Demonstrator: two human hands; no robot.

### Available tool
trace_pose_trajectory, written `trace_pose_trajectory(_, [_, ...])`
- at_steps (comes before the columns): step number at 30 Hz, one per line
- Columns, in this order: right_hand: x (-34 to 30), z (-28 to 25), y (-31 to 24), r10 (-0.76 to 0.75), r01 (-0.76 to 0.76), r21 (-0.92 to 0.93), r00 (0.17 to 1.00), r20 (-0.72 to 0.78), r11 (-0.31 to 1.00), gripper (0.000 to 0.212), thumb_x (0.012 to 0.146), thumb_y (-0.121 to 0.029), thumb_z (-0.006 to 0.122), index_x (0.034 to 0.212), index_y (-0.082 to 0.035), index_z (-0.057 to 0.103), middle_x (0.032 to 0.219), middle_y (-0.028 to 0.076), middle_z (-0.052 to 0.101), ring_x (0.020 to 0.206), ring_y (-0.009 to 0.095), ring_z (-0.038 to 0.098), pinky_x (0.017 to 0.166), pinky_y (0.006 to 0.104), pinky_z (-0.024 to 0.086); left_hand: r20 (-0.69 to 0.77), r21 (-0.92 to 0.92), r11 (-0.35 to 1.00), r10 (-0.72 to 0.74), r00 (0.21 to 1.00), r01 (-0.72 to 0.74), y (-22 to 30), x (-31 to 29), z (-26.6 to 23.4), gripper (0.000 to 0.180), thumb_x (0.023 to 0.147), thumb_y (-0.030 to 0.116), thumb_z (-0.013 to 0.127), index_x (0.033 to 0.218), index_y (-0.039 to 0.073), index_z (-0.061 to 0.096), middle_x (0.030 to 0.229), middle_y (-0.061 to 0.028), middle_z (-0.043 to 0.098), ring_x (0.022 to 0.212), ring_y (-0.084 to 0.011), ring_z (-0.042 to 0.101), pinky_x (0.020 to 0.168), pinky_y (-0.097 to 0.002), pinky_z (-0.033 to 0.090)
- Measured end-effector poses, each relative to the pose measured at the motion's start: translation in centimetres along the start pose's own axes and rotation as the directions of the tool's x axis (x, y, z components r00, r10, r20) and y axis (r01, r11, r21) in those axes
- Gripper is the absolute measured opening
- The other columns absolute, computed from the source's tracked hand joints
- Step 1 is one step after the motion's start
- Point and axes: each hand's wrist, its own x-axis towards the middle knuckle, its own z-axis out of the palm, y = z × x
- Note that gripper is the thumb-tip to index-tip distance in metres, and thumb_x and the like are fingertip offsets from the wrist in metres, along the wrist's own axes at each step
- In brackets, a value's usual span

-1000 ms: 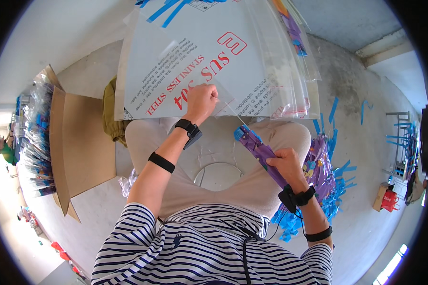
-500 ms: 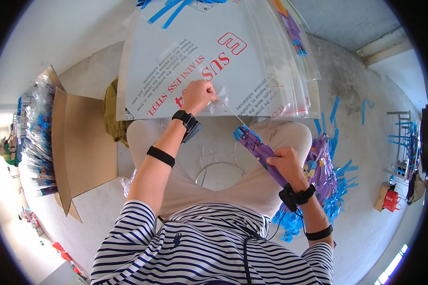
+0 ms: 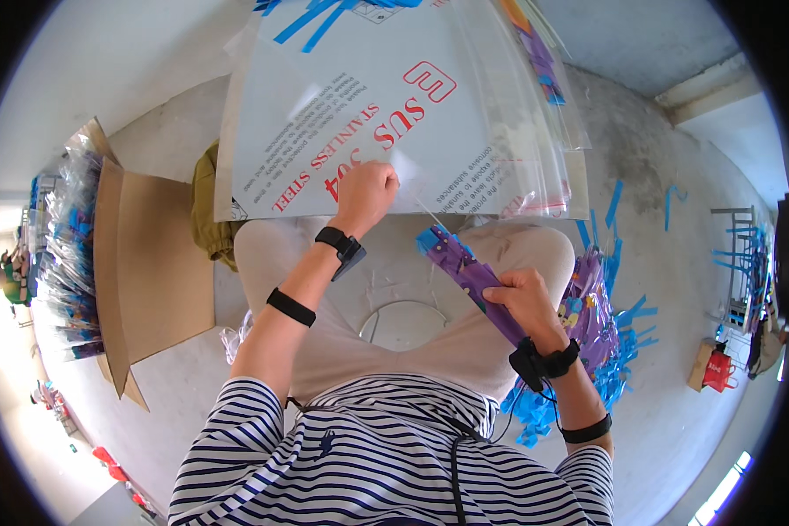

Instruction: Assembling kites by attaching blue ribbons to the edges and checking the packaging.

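At the near edge of the grey, film-covered counter [image 3: 272,131], the left hand [image 3: 368,195] is curled closed, its contents unclear; the right hand [image 3: 528,307] grips a slim, folded, purple patterned plastic bundle [image 3: 458,267], blue-tipped, just nearer the wearer than the counter.

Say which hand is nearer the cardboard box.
Left. The left hand is right of the cardboard box, over the gray sheet; the right hand is farther right, holding the purple bundle.
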Motion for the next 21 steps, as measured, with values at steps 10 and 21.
trace_pose_trajectory(10, [0.0,0.5,-0.8,0.017,-0.017,-0.017,1.000,0.020,1.000,0.024,0.074,-0.017,0.075,0.081,0.006,0.071,0.058,0.013,0.058,0.054,0.015,0.056,0.056,0.0344,0.045,-0.144,0.291,0.880,0.429,0.892,-0.376,0.9,-2.9,0.9,0.009,0.073,0.005,0.066,0.075,0.009,0.059,0.074,-0.0045,0.056,0.070,-0.0244,0.060,0.071,-0.0384,0.043])
trace_pose_trajectory(21, [2.7,3.0,-0.1,-0.090,0.074,-0.109,0.985,-0.150,0.991,0.024,0.072,-0.019,0.074,0.080,0.004,0.072,0.064,0.021,0.063,0.056,0.030,0.063,0.059,0.0395,0.048,-0.142,0.198,0.885,0.452,0.880,-0.422,2.0,-3.5,0.7,0.018,0.074,-0.002,0.063,0.087,0.010,0.059,0.077,-0.0038,0.062,0.076,-0.0226,0.063,0.081,-0.0379,0.045])
